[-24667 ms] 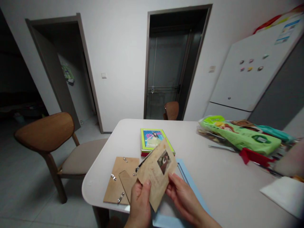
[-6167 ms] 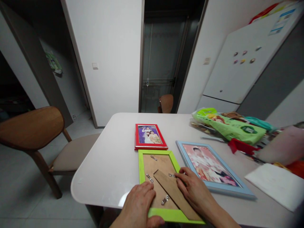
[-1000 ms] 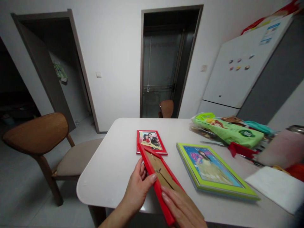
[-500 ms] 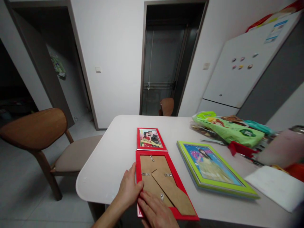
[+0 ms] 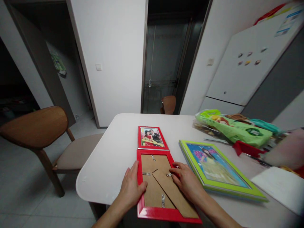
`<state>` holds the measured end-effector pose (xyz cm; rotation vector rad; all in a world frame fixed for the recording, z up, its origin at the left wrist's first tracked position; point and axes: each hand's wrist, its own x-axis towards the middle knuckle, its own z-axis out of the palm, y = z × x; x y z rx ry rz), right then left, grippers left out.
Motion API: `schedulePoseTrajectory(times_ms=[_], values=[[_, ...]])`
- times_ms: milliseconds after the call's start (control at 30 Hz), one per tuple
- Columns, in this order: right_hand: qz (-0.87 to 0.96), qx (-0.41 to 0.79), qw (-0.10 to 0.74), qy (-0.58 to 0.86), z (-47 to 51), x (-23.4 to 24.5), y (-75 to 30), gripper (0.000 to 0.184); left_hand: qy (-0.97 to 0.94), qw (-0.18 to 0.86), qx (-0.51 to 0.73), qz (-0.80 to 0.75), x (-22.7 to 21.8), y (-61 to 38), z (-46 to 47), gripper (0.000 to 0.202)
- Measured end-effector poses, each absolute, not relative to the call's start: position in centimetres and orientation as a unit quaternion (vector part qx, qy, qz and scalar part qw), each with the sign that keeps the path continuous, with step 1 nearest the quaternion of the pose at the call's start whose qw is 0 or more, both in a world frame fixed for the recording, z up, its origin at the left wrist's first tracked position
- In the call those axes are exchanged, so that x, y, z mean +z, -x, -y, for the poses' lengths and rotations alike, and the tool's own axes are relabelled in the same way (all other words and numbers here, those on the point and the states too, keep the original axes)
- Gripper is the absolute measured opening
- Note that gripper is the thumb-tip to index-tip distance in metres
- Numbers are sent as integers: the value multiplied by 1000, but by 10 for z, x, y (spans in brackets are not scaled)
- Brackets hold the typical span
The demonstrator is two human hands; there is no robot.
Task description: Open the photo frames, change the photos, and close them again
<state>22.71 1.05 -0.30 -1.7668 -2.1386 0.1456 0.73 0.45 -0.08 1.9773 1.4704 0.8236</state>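
A red picture frame (image 5: 142,209) lies face down near the table's front edge, its brown backboard (image 5: 154,186) and slanting stand showing. Several small metal clips hold the board. My left hand (image 5: 133,186) grips the frame's left side, thumb over the rim and fingers along the outer edge. On the right side, the curled fingers of my right hand (image 5: 186,180) are at a metal clip (image 5: 168,174), partly covering it. Just beyond, touching or nearly touching the far edge, lies a second red picture frame (image 5: 152,148), its photo of a couple facing up.
To the right lies a green picture frame (image 5: 237,190), photo up, seemingly stacked on another. Behind it are a green packet (image 5: 247,129), a red-handled tool (image 5: 247,150) and a white sheet (image 5: 277,186). A wooden chair (image 5: 38,129) stands left of the table (image 5: 106,161).
My right hand has moved from the frame's lower left, beside my left hand, across to the clip on the right side. The bottom clip now points straighter up and down. My left hand stays put.
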Motion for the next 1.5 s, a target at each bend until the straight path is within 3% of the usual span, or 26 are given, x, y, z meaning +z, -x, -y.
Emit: schedulePoseTrajectory(times_ms=[367,567,1300,1500], values=[[759,8,208,617,-7,7,-203,26,-736,266,316,-537,-8,-3,-8,66],[817,99,206,530,-14,17,-146,21,-740,244,327,-535,-9,-5,-8,58],[756,56,227,612,-52,5,-170,31,-729,269,307,-550,-6,-4,-6,64],[825,192,185,499,1,28,-193,32,-734,257,317,-542,-11,-4,-6,63]])
